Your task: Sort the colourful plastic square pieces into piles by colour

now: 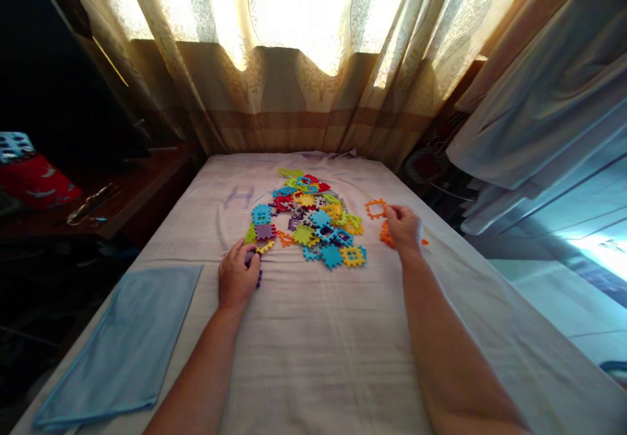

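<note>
In the head view, my right hand (405, 227) pinches an orange square frame (377, 216) with notched edges by its right side. More orange pieces (385, 234) lie beneath and beside that hand, partly covered. My left hand (238, 277) curls round a dark purple notched piece (251, 257), mostly hidden by the fingers. A purple edge (259, 279) shows beside the thumb, and a small yellow piece (265, 247) is just beyond the fingertips. Between the hands spreads a pile of interlocking plastic building tiles (304, 234) in blue, yellow, green, red and purple.
A pale sheet (313, 350) covers the bed-like surface. At the left lies a folded light blue cloth (122, 343). A dark wooden stand (166, 180) borders the far left, curtains (294, 95) hang behind, and clothes (553, 102) hang at the right.
</note>
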Available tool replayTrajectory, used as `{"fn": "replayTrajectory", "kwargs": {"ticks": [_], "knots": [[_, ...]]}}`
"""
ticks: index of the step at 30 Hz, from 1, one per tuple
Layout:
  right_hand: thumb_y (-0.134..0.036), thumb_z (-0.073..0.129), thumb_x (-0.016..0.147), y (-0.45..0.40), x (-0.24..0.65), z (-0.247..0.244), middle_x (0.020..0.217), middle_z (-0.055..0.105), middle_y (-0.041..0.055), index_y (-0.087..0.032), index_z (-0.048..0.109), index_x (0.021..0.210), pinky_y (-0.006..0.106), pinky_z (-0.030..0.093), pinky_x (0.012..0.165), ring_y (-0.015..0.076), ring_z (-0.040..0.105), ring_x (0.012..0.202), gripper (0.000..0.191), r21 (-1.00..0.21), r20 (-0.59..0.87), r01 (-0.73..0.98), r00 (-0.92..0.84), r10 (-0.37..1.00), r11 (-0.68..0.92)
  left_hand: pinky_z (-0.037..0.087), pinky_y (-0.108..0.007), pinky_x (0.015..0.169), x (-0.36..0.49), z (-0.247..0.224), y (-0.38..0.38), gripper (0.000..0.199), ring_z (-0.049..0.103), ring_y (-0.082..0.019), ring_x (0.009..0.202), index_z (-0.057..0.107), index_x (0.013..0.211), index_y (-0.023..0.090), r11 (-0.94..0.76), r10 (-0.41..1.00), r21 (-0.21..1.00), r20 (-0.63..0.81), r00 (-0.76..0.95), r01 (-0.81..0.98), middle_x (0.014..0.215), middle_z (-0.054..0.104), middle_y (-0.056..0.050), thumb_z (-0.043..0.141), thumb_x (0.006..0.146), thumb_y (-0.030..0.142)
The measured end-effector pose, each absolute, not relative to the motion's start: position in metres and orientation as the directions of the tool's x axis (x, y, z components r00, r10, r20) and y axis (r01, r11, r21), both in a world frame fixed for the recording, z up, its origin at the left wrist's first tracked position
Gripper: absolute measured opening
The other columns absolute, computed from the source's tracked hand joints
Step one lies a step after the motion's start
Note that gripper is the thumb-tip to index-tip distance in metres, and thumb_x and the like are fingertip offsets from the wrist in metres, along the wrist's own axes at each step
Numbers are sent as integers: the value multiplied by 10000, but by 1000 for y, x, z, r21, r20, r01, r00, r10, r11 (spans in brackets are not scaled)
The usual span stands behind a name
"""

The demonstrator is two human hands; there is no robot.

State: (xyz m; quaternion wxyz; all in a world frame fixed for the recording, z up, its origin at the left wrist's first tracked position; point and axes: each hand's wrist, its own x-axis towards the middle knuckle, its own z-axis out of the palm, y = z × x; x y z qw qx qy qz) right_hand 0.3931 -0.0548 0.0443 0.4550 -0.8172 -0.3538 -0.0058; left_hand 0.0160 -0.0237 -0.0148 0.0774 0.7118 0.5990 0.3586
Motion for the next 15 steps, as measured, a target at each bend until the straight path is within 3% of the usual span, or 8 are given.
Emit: {"fn": "replayTrajectory", "kwargs": {"ticks": [2, 5, 15], "knots": [[-386, 513, 791, -68, 425, 38, 757, 700, 116, -101, 731, 936, 319, 441, 611, 211, 578, 647, 388, -758, 333, 515, 833, 442, -400, 441, -449, 1081, 16, -15, -23, 266, 605, -274, 1183, 703, 1020, 238, -271, 908, 537, 419, 26, 799, 1281, 654, -81, 516, 840, 291], [-362, 535, 766, -79, 450, 27, 759, 698, 111, -119, 739, 909, 327, 439, 618, 214, 571, 653, 348, -735, 344, 485, 869, 355, -474, 453, -438, 1069, 15, -14, -23, 267, 616, -268, 1162, 703, 1013, 240, -268, 909, 533, 417, 27, 802, 1264, 663, -78, 512, 837, 300], [-340, 461, 827, -82, 452, 14, 947, 687, 143, -155, 753, 972, 370, 452, 742, 243, 589, 802, 375, -595, 375, 512, 858, 350, -619, 465, -432, 1058, 13, -16, -20, 284, 601, -272, 1196, 699, 1022, 232, -272, 911, 516, 411, 44, 812, 1285, 651, -87, 506, 837, 325]]}}
